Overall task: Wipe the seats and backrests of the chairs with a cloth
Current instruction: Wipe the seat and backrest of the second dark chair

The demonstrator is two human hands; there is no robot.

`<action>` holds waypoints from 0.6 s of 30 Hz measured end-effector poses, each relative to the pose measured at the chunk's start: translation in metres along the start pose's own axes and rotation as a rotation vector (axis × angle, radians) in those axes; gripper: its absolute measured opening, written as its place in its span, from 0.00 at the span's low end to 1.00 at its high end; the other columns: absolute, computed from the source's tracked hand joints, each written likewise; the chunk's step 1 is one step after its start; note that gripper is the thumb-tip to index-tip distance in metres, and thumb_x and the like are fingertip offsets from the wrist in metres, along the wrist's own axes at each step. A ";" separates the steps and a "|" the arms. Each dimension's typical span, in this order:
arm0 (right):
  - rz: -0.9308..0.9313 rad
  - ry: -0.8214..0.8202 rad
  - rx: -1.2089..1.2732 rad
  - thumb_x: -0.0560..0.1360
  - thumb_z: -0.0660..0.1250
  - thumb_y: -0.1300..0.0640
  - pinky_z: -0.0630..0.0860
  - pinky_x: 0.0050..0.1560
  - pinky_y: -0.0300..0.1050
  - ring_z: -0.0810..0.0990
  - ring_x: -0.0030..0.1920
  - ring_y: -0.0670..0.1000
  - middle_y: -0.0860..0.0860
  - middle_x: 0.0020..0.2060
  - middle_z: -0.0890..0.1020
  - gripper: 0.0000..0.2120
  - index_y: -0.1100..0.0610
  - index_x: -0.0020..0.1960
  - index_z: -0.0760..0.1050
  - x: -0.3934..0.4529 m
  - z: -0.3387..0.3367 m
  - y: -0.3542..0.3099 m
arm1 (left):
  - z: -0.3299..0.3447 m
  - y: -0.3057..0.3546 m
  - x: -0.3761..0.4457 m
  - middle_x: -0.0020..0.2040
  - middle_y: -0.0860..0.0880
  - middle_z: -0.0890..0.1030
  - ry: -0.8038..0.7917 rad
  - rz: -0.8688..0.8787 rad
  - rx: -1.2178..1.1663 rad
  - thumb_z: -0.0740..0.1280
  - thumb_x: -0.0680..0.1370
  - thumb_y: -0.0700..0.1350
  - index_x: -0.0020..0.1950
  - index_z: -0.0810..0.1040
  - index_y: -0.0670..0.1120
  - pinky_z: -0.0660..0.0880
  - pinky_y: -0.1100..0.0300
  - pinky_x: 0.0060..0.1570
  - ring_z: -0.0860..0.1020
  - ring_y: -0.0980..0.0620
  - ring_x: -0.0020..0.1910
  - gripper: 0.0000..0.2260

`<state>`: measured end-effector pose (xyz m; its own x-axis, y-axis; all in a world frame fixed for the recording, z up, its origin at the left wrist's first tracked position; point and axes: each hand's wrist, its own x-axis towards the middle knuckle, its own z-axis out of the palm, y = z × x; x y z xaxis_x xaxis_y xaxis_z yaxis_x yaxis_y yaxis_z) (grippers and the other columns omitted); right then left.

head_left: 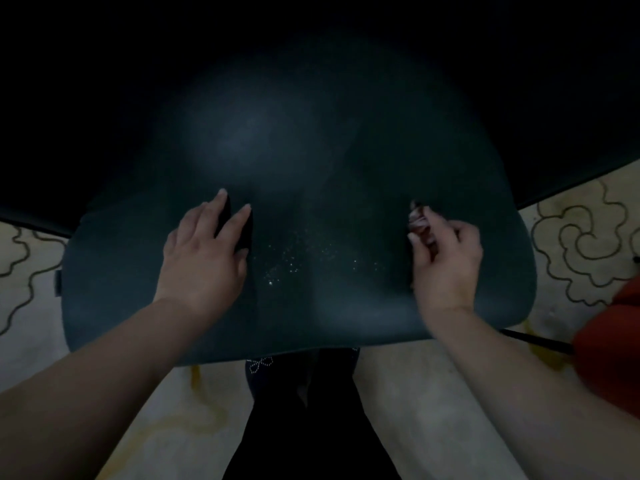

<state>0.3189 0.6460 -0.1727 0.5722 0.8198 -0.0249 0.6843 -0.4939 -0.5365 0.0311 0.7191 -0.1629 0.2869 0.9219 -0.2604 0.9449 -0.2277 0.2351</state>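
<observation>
1. The right hand [446, 261] has its fingers curled round a small bunched cloth of pale pinkish fabric [418, 221], crumpled into folds; the cloth peeks out past the fingertips and presses on the seat toward its right edge, about midway between front and back.
2. The left hand [204, 254] lies flat on the seat with its fingers straight and slightly spread, holding nothing, toward the left edge and level with the other hand.
3. Both hands rest on a broad dark teal cushioned chair seat [138, 271], rounded at its corners, with a smooth matt surface that gives a dull sheen under the dim light.
4. Between the two hands, a scatter of tiny white specks [294, 261] dots the middle of the seat.
5. Both forearms are bare and reach in from the lower corners, wrists nearly straight, the right hand tilted with its knuckles up.
6. Below the seat's front edge stand the person's dark-clothed legs [304, 427].
7. Around the seat lies a pale floor covering with dark looping scroll lines [581, 244], stained yellowish near the front edge.
8. A red-orange rounded object [616, 355] sits by the seat's front right corner; what it is cannot be told.
</observation>
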 end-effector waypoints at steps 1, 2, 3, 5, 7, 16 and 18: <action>-0.002 -0.008 0.037 0.74 0.71 0.64 0.71 0.63 0.47 0.74 0.55 0.62 0.62 0.57 0.72 0.21 0.56 0.66 0.77 -0.011 0.007 -0.006 | 0.000 0.000 0.000 0.76 0.43 0.60 0.003 0.003 -0.001 0.69 0.75 0.45 0.74 0.67 0.49 0.64 0.36 0.64 0.60 0.39 0.71 0.28; -0.001 -0.022 0.075 0.74 0.71 0.64 0.69 0.62 0.42 0.74 0.55 0.60 0.61 0.56 0.72 0.21 0.56 0.66 0.77 -0.022 0.015 -0.014 | 0.000 0.001 0.000 0.76 0.43 0.60 0.003 0.004 -0.001 0.69 0.75 0.45 0.74 0.67 0.48 0.64 0.36 0.64 0.60 0.39 0.71 0.28; -0.010 -0.041 0.096 0.74 0.72 0.64 0.69 0.61 0.39 0.74 0.55 0.59 0.60 0.56 0.72 0.21 0.55 0.66 0.77 -0.032 0.022 -0.022 | 0.000 0.001 0.000 0.77 0.43 0.60 -0.001 0.001 -0.002 0.68 0.75 0.45 0.75 0.66 0.49 0.64 0.36 0.65 0.60 0.38 0.72 0.28; -0.061 -0.082 0.106 0.74 0.72 0.62 0.70 0.60 0.41 0.74 0.55 0.58 0.57 0.56 0.71 0.21 0.54 0.66 0.77 -0.042 0.030 -0.033 | 0.000 0.002 0.000 0.77 0.43 0.59 -0.006 -0.007 -0.006 0.68 0.76 0.45 0.75 0.65 0.49 0.62 0.37 0.66 0.59 0.39 0.72 0.28; -0.067 -0.094 0.122 0.74 0.72 0.62 0.73 0.62 0.47 0.73 0.56 0.58 0.53 0.56 0.69 0.22 0.52 0.67 0.76 -0.038 0.027 -0.031 | 0.000 0.002 0.000 0.77 0.44 0.58 -0.002 -0.001 -0.010 0.67 0.76 0.46 0.75 0.65 0.49 0.62 0.38 0.66 0.58 0.39 0.72 0.28; 0.048 -0.011 0.137 0.76 0.68 0.55 0.70 0.58 0.40 0.73 0.55 0.53 0.54 0.57 0.72 0.18 0.43 0.65 0.75 -0.053 0.042 -0.046 | 0.001 -0.013 -0.008 0.77 0.42 0.59 0.033 -0.021 -0.026 0.68 0.75 0.44 0.75 0.66 0.48 0.63 0.36 0.65 0.59 0.38 0.72 0.28; -0.049 -0.054 0.141 0.75 0.71 0.59 0.71 0.61 0.42 0.73 0.56 0.55 0.57 0.57 0.72 0.21 0.50 0.67 0.76 -0.062 0.054 -0.067 | 0.001 -0.016 -0.012 0.77 0.42 0.59 0.035 -0.027 -0.029 0.68 0.75 0.44 0.75 0.66 0.48 0.63 0.36 0.66 0.60 0.37 0.72 0.28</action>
<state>0.2137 0.6440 -0.1808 0.5120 0.8581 -0.0387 0.6384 -0.4103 -0.6512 0.0130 0.7110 -0.1642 0.2551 0.9380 -0.2346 0.9472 -0.1937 0.2555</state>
